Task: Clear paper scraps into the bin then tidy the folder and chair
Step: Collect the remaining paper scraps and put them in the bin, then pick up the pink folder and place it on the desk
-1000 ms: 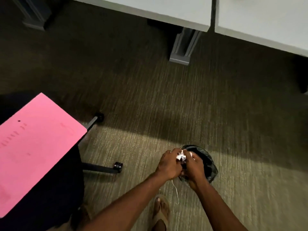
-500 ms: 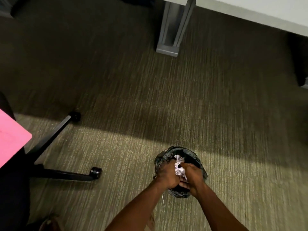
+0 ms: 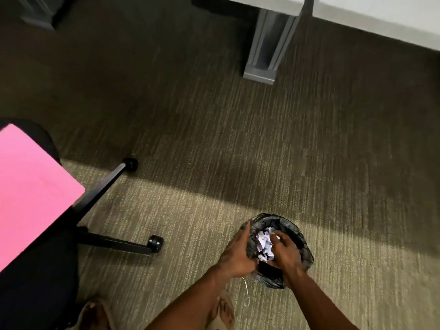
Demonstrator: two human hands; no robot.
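Observation:
A small bin with a black liner stands on the carpet at the lower right. White crumpled paper scraps sit in its mouth. My left hand lies against the bin's left rim with its fingers stretched out. My right hand reaches into the bin from the right, fingers curled onto the scraps. A pink folder lies on the black seat of the chair at the left edge.
The chair's black legs end in casters left of the bin. A grey desk leg stands at the top under a white desk top. My sandalled foot is just below the bin, beside a loose white thread.
Both hands have gone down from above the bin into its mouth with the scraps. My left hand has opened out along the rim. The view swung left, showing more of the folder.

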